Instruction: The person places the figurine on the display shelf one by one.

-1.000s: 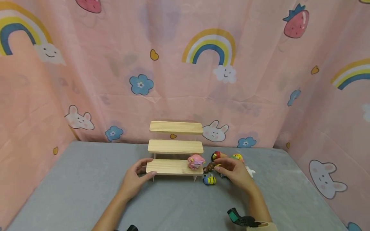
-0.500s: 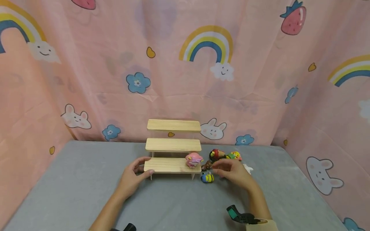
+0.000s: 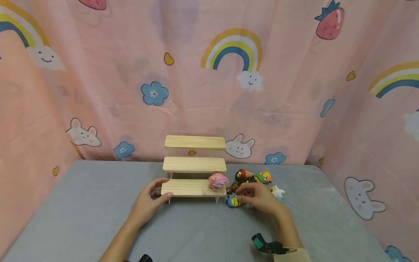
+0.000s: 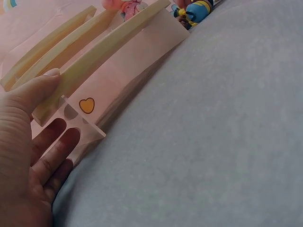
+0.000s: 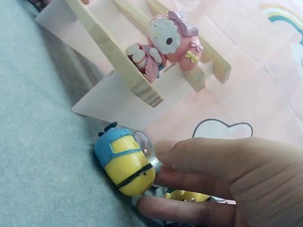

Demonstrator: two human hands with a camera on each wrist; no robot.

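Observation:
A tiered wooden shelf stand (image 3: pixel 193 165) with three boards and clear supports stands near the table's back. My left hand (image 3: pixel 148 202) holds the left end of its lowest board, thumb on the front edge. At that board's right end sits a pink figurine (image 3: pixel 217 181) with a purple bow, clearest in the right wrist view. A blue-and-yellow Minion figurine (image 5: pixel 125 163) lies on the table beside the stand's right end. My right hand (image 3: pixel 260 198) is right beside it, fingertips at its silver goggles; whether they press it is unclear.
Behind my right hand lie a brown figurine (image 3: pixel 232 187), a red-and-black one (image 3: pixel 243 175), a green-and-yellow one (image 3: pixel 263 177) and a white one (image 3: pixel 278 191). A grey cloth (image 3: pixel 98 207) covers the table; a pink patterned curtain (image 3: pixel 131 72) hangs behind.
My right hand has moved slightly down and left, from beside the brown figurine to the Minion figurine. The white figurine shows more now. The left hand keeps its hold on the stand.

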